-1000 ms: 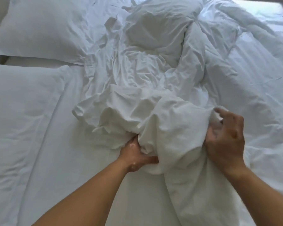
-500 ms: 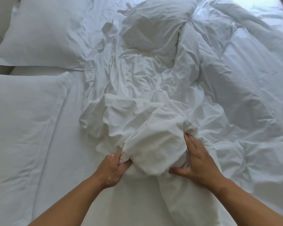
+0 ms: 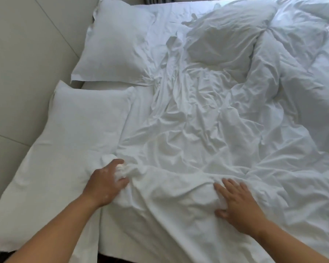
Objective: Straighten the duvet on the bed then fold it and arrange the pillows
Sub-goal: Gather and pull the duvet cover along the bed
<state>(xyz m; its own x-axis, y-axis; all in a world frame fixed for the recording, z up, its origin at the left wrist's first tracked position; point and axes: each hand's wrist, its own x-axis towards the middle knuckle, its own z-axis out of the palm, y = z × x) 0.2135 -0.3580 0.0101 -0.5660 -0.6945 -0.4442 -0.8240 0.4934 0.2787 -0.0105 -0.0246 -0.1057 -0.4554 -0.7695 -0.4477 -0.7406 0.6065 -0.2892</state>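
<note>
The white duvet (image 3: 207, 130) lies crumpled across the bed — heaped highest at its far side, its near edge at the bed's front. The left hand (image 3: 105, 185) bunches a fold of that edge between curled fingers, just beside the near pillow (image 3: 78, 128). The right hand (image 3: 237, 204) presses flat on the duvet, fingers spread. A far pillow (image 3: 118, 44) sits beyond the near one, both against the pale headboard (image 3: 27, 54).

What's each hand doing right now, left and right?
Left hand: closed, gripping a bunched fold of the duvet.
Right hand: open, fingers spread, pressing flat on the duvet.
</note>
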